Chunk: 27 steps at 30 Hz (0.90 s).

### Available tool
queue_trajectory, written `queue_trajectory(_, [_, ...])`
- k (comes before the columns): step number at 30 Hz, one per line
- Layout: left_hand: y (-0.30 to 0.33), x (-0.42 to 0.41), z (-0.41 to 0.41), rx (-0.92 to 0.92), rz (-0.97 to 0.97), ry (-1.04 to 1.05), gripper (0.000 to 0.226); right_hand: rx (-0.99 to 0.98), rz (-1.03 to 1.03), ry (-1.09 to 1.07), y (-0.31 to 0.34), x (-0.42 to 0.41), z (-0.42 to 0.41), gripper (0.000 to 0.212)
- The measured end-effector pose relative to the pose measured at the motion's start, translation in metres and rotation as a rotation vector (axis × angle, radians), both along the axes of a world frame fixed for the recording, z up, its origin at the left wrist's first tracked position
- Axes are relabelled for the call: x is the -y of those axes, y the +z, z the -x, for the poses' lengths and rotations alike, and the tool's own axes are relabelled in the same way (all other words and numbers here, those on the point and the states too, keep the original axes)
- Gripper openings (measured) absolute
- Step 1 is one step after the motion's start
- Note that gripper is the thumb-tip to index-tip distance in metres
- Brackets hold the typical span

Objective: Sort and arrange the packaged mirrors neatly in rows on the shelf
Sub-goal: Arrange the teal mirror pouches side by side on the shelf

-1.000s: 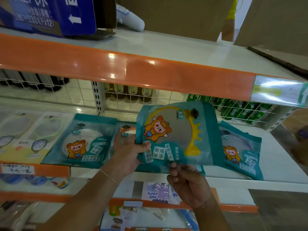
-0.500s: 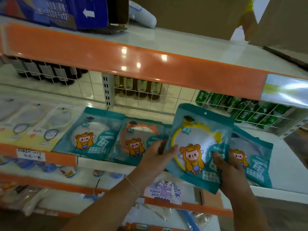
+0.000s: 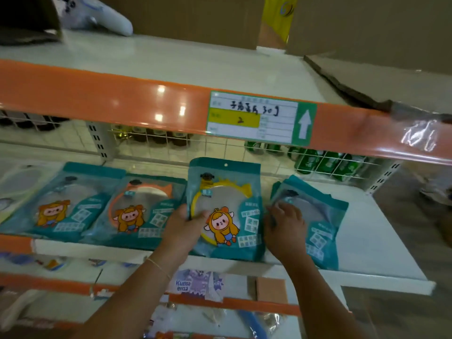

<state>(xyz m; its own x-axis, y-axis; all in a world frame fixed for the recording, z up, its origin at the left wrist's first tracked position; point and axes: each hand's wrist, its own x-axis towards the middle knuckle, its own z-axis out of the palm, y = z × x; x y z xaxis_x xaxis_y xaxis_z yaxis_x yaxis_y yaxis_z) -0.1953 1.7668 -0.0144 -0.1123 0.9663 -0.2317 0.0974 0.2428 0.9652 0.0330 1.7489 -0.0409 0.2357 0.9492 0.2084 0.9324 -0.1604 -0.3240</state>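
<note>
The mirror packet [image 3: 226,206] under my left hand [image 3: 182,227] is soft glossy plastic film, clear over the smooth yellow plastic rim and printed teal round it, and the packet [image 3: 315,216] my right hand [image 3: 285,222] touches has the same shiny film. The shelf [image 3: 371,253] beneath them looks like smooth white painted metal with a glossy orange edge strip [image 3: 110,99] above, which carries a paper price label [image 3: 259,118] behind clear plastic. Behind stands thin white wire mesh [image 3: 220,148], and brown matt cardboard [image 3: 195,18] fills the top shelf.

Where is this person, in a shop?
Probably a shop. A handwritten price tag sits on the orange shelf edge, packaged mirrors lie in a row, and green bottles stand behind a wire divider.
</note>
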Motion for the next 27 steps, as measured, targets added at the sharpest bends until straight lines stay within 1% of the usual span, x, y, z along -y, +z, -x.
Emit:
queue_trajectory(1, [-0.002,0.001,-0.005,-0.036,-0.010,0.000,0.005,0.081,0.137,0.028,-0.005,-0.005,-0.006,0.034])
queue_trajectory(2, [-0.003,0.002,-0.010,-0.066,-0.015,0.000,0.007,0.116,0.251,0.058,-0.007,-0.008,-0.012,0.040])
queue_trajectory(3, [-0.005,0.002,-0.015,-0.084,-0.015,0.005,0.009,0.131,0.306,0.092,-0.008,-0.011,-0.017,0.042])
queue_trajectory(4, [-0.007,0.003,-0.019,-0.092,-0.013,0.019,0.009,0.144,0.319,0.122,-0.009,-0.013,-0.020,0.044])
queue_trajectory(8, [-0.013,0.008,-0.029,-0.034,0.004,0.079,0.011,0.159,0.297,0.163,-0.010,-0.014,-0.034,0.044])
queue_trajectory(12, [-0.017,0.011,-0.039,-0.040,0.023,0.104,0.012,0.179,0.266,0.178,-0.014,-0.009,-0.051,0.046])
queue_trajectory(16, [-0.017,0.011,-0.052,-0.019,0.037,0.063,0.012,0.223,0.270,0.177,-0.020,-0.002,-0.072,0.051])
queue_trajectory(20, [-0.013,0.009,-0.070,-0.033,0.060,-0.002,0.012,0.204,0.277,0.128,-0.016,0.007,-0.094,0.049])
queue_trajectory(27, [-0.013,0.008,-0.117,0.029,0.126,-0.104,0.013,0.168,0.297,0.107,-0.008,0.020,-0.134,0.048])
